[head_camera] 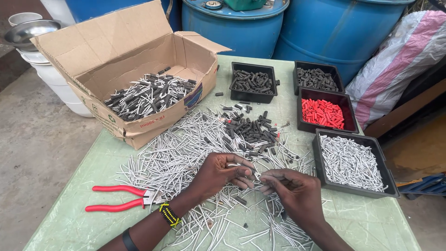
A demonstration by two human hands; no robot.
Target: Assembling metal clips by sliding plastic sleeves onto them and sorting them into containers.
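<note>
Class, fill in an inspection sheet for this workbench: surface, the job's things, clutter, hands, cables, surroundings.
Surface: pale green table, scuffed.
Job's things: bent metal pins heaped mid-table; black sleeves piled beside them; cardboard box holding sleeved pins; four black trays of sleeves and pins, one with red sleeves.
Clutter: red-handled pliers at the left edge.
Hands: left hand and right hand meet over the heap, pinching a pin.
Cables: nothing seen.
Surroundings: blue drums, striped sack, white buckets.

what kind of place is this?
Likely a small outdoor or yard workshop doing hand assembly. A green table is strewn with metal pins, sorted parts sit in black trays, and blue drums stand behind on bare concrete.
</note>
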